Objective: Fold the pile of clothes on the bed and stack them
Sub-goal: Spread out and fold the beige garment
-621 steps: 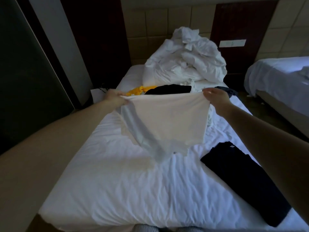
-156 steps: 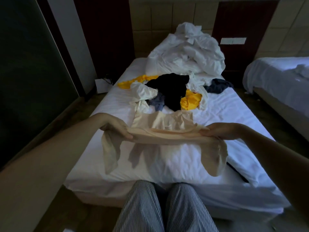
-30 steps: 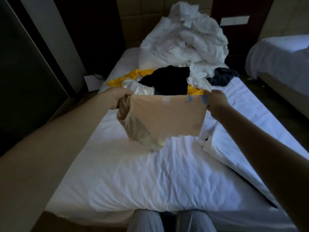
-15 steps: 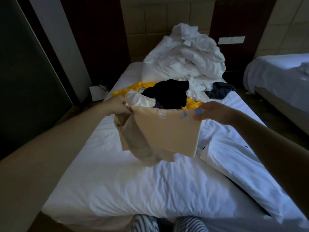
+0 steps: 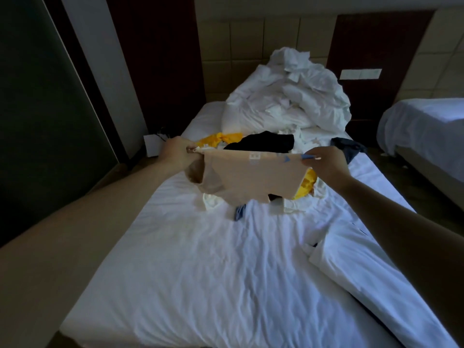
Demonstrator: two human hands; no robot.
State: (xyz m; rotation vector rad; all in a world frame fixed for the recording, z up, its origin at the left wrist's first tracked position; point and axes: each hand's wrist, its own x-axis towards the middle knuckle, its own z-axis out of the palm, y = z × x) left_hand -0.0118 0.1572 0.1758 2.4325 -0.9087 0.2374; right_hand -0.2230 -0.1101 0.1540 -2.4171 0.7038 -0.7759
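Now both hands (image 5: 179, 153) hold a beige shirt (image 5: 248, 178) aloft.

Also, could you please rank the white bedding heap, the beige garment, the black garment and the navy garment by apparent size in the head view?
1. white bedding heap, though farthest away
2. beige garment
3. black garment, partly hidden by the beige one
4. navy garment
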